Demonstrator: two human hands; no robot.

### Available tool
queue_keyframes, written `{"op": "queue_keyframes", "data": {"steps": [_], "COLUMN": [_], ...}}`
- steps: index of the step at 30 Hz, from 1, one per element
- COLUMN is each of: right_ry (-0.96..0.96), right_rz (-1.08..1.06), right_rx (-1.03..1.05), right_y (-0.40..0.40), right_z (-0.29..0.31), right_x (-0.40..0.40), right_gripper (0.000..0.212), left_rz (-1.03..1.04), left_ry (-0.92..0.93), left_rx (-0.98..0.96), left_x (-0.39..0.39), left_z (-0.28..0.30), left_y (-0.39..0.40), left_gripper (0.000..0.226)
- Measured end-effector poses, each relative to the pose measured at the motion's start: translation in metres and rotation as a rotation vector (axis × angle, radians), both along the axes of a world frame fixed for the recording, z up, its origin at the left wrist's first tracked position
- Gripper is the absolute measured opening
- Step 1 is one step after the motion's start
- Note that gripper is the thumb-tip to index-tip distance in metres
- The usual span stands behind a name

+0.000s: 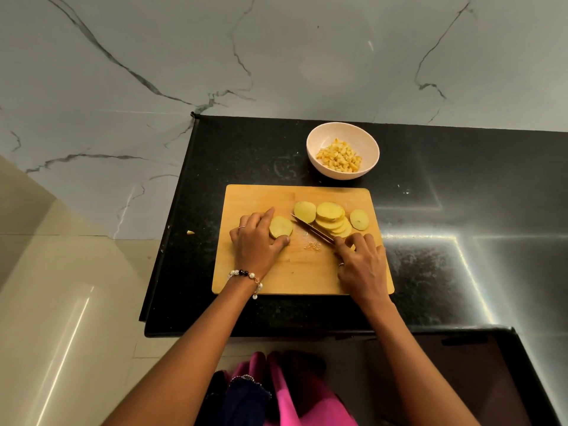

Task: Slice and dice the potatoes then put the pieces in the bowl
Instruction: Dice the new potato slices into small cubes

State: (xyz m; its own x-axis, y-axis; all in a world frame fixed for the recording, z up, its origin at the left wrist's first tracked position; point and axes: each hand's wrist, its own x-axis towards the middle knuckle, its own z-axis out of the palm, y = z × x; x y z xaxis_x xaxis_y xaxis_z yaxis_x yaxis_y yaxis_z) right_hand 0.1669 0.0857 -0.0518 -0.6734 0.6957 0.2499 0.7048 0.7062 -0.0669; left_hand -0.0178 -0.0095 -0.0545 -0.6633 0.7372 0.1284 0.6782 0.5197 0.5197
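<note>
On a wooden board [255, 281], the left hand [256, 241] curls its fingers [264, 217] round the potato stub [281, 227]; the right hand [362, 265] grips a knife [310, 226] beside cut slices [333, 218]. Keeping fingertips tucked back would be safest. Dice fill the bowl [365, 139] behind.

Black speckled stone countertop [430, 272], glossy, light streaks on the right side. Directly on it: wooden cutting board [295, 272] at centre, long edge parallel to the near counter edge. Pale pink bowl [342, 150] at 12 o'clock from the board, just beyond its far edge, not touching; holds diced potato. One small stray potato piece [190, 232] at 9 o'clock from the board, near the counter's left edge, well apart from the board.
</note>
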Motion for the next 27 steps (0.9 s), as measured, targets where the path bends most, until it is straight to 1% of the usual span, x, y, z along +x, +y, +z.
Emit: {"op": "queue_keyframes", "data": {"steps": [1,4,9,11,13,16,19,22,27], "right_ry": [-0.004,-0.019,-0.029,-0.001,0.068,0.182,0.247,0.239,0.19], "right_rz": [-0.017,-0.088,-0.2,-0.208,-0.175,-0.092,-0.087,-0.093,-0.126], "right_rx": [-0.004,-0.02,-0.074,-0.13,-0.198,-0.306,-0.366,-0.4,-0.385], "right_y": [0.001,0.004,0.009,0.009,0.005,-0.015,-0.036,-0.049,-0.06], "right_z": [0.001,0.002,0.01,0.013,0.017,0.026,0.03,0.027,0.021], "right_x": [-0.003,-0.013,-0.024,-0.026,-0.028,-0.032,-0.039,-0.046,-0.048], "right_gripper": [0.041,0.032,0.028,0.023,0.018,0.021,0.026,0.028,0.032], "left_rz": [-0.002,-0.005,-0.017,-0.035,-0.052,-0.086,-0.119,-0.176,-0.285], "left_ry": [0.005,0.01,0.008,0.0,-0.018,-0.049,-0.04,-0.022,0.011], "left_rx": [0.008,0.028,0.053,0.083,0.115,0.134,0.105,0.028,-0.054], "left_x": [0.0,-0.001,-0.004,-0.005,-0.006,-0.007,-0.009,-0.013,-0.02], "left_z": [0.0,-0.002,-0.004,-0.004,-0.005,-0.006,-0.005,-0.002,0.0], "left_y": [0.0,0.002,0.004,0.005,0.005,0.008,0.012,0.013,0.013], "left_gripper": [0.069,0.068,0.065,0.062,0.06,0.058,0.057,0.056,0.056]}}
